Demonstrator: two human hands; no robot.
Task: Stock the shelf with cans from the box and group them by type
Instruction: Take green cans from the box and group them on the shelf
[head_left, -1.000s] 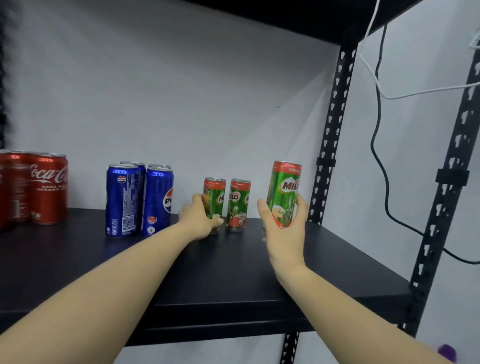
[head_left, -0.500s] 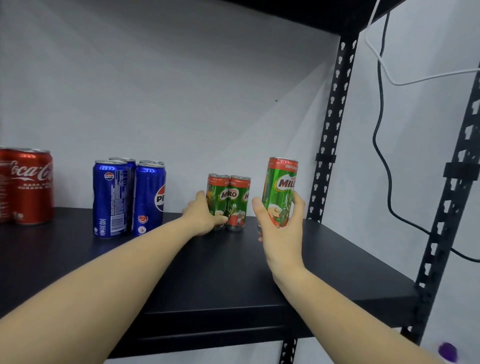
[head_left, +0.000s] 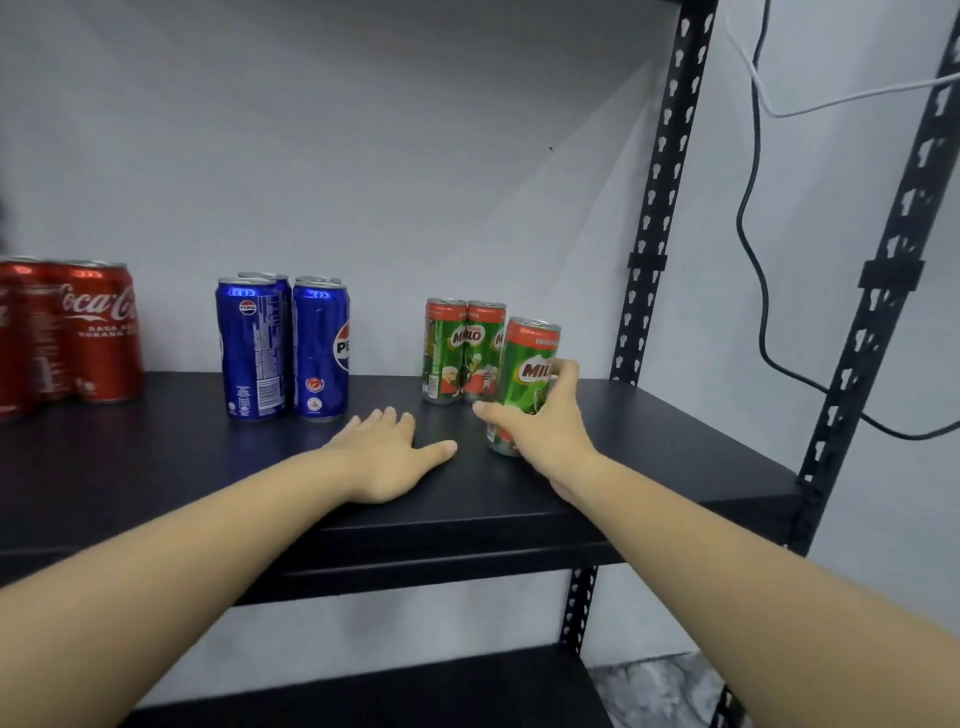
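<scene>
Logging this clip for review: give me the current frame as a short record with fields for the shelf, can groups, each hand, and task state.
shelf: black metal shelf, cans standing along the back
Coke cans: red group at far left
Pepsi cans: blue group, left of centre
Milo cans: two standing together, right of centre
left hand: flat on the shelf, holds nothing
right hand: grips a third Milo can, upright, in front and right of the pair
task state: types grouped; third Milo not yet released

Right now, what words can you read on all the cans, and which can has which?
"Coca-Co", cut off: red metal can
"PEPSI": left blue metal can
"PE", cut off: right blue metal can
"MILO": green back can
"MIL", "ORIGI": green front can, gripped by right hand
Small print: unreadable.
</scene>
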